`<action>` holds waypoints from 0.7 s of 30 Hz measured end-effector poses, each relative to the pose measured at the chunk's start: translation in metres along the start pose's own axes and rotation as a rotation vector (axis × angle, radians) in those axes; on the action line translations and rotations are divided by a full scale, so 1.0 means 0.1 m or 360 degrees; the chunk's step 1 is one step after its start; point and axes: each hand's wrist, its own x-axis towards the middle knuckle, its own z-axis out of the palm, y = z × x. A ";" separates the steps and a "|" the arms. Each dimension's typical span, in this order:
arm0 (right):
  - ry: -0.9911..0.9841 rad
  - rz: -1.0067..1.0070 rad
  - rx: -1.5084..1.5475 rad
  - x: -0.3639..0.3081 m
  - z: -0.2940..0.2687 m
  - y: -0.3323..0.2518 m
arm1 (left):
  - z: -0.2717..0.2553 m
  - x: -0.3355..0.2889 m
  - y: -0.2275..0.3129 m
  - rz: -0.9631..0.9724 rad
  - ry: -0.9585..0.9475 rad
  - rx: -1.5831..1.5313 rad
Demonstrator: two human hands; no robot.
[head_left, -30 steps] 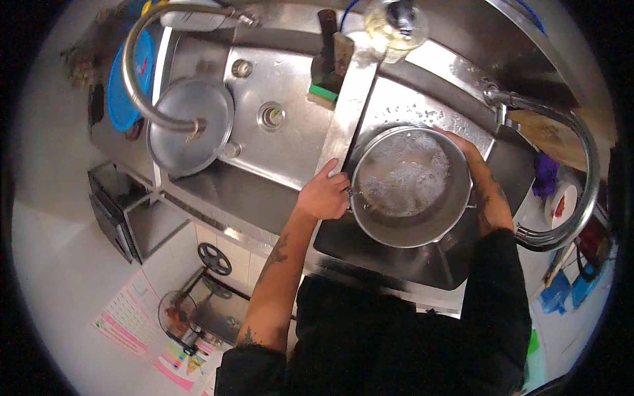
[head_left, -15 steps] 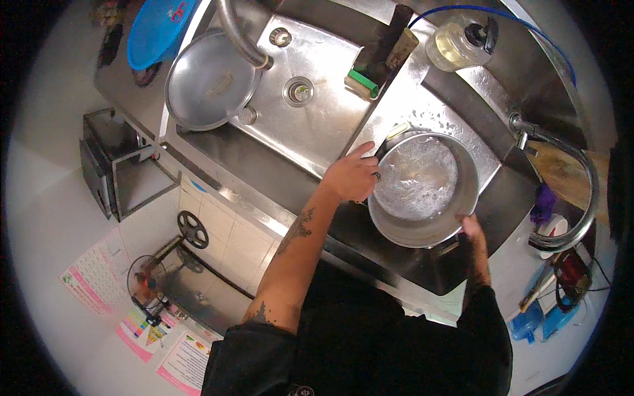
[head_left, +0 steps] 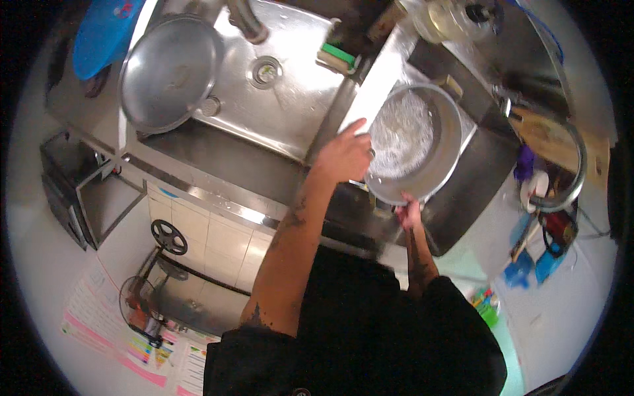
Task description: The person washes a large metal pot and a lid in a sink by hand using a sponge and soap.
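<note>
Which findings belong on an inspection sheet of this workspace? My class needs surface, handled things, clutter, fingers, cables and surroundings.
Surface: steel double sink with a flat divider.
Handled things: metal pot at the right basin, containing foamy liquid.
Clutter: round metal lid or tray at left; green-and-pale scrubber; clear bottle.
Fingers: left fingers beside the pot, exact grip hidden; right fingers gripping its near edge.
Cables: blue line, upper right; cable or hose unclear.
Surroundings: blue tub, wooden board.
</note>
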 end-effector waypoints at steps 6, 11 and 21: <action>0.0048 -0.0173 0.0093 -0.45 -0.13 -0.08 | 0.04 0.00 -0.01 -0.0029 0.0147 -0.0054; 0.0354 -0.0367 0.0207 -1.01 -0.36 0.03 | 0.07 0.02 -0.02 -0.0081 0.0177 -0.0112; 0.0659 -0.0375 0.0311 -2.53 -0.93 0.06 | 0.06 0.00 -0.04 0.0006 0.0152 -0.0152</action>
